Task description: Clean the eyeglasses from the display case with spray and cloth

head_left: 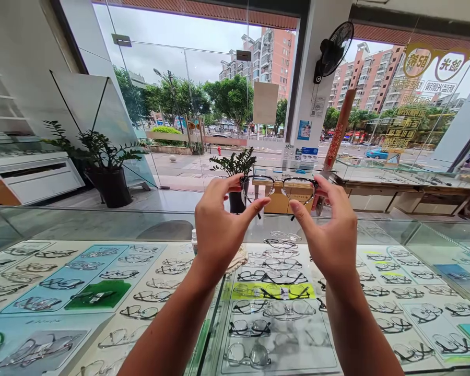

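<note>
Well, from my remote station I have one pair of glasses (279,180) raised above the tabletop (102,227), nearly level, its bridge midway between my left hand (221,222) and right hand (332,230). Each grip is pinching an outer end of the frame, forefinger by the top corner and thumb lower down; whether the thumbs touch the rims, I cannot tell. Holding it by both ends, I judge, steadies it and leaves the lenses uncovered. Below, many displayed spectacles (139,312) lie in rows, presumably spaced so each shows separately; a few sit on a yellow-green strip (254,296), probably for contrast. A pale cloth (239,258) shows partly behind my left wrist, with a white bottle (195,241) to its left. Relative to the grip, the held pair lies directly between both sets of fingertips, on the far side of the palms.
</note>
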### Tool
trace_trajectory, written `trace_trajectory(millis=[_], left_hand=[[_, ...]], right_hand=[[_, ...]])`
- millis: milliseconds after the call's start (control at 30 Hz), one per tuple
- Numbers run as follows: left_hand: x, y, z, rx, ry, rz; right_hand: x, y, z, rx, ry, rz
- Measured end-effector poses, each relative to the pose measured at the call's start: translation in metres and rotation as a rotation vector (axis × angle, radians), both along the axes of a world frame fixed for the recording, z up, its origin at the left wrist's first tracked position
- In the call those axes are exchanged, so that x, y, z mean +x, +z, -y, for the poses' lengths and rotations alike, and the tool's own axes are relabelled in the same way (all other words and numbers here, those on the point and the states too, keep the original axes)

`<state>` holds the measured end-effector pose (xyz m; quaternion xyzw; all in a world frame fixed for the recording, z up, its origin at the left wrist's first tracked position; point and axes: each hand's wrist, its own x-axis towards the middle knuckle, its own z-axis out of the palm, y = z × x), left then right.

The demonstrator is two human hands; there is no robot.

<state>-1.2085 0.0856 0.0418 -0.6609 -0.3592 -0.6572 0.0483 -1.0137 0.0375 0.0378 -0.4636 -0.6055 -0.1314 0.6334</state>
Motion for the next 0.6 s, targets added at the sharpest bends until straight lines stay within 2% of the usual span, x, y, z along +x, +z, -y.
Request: trace_trajectory(millis=[433,600], left_hand=[[-0.001,0.0007,0.0021,0.063,0.032,-0.025],[-0.0008,-0.0002,-0.003,0.179,0.036,0.005]], right_hand=[[0.0,-0.0011,-0.0007,-0.023,0.034,-0.015],[0.0011,0.0007,-0.0021,0.025,0.138,-0.099]])
